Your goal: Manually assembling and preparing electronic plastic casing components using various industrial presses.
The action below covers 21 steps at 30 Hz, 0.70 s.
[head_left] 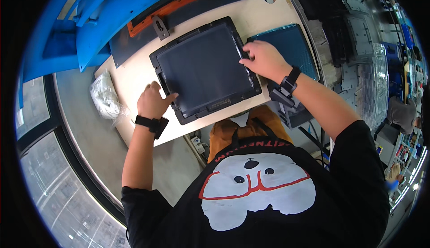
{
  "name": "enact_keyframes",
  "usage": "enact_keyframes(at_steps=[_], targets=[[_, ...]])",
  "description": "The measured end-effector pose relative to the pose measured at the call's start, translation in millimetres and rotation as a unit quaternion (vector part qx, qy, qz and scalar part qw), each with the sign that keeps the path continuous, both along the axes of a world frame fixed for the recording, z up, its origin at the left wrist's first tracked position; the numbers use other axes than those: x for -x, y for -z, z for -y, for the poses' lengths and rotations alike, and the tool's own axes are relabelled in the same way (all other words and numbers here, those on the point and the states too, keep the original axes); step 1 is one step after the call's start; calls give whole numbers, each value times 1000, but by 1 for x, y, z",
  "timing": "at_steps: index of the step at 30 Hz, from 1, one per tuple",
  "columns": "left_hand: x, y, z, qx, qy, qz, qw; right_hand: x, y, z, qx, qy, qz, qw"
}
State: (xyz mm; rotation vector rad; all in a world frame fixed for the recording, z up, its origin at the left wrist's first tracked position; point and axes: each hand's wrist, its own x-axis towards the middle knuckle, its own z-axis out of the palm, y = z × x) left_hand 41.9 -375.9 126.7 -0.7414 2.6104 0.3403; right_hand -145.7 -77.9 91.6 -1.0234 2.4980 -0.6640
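Note:
A dark flat panel (201, 71) lies inside a black rectangular frame (218, 105) on a pale tabletop. Along the panel's right side runs a shiny strip that looks like clear film. My left hand (153, 101) is at the frame's lower left edge, its thumb stretched toward the rim and its fingers apart. At the opposite side, my right hand (266, 60) rests by the right rim with bent fingers; its thumb reaches over the panel's edge, and a gap shows between thumb and forefinger. No held thing is visible in either hand.
A film-wrapped blue-tinted panel (289, 46) lies to the right. Crumpled clear plastic (105, 96) sits at the left edge. Behind are a metal bracket (160, 27), an orange frame (179, 5) and blue machinery (107, 24). Stacked dark parts (329, 33) stand far right.

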Motion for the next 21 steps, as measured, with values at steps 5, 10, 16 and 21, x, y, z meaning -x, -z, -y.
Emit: enact_keyframes(at_steps=[5,10,16,21], targets=[[67,5,-51,-114,234,-201,944,46,1,27,-24,-253,-212,944],[114,27,-93,-14,312,-43,949,47,0,41,-147,-283,-144,937],[123,30,-98,11,324,-6,946,47,2,41,-151,-244,-104,952],[124,34,-101,14,315,10,949,40,3,42,-162,-222,-95,957]])
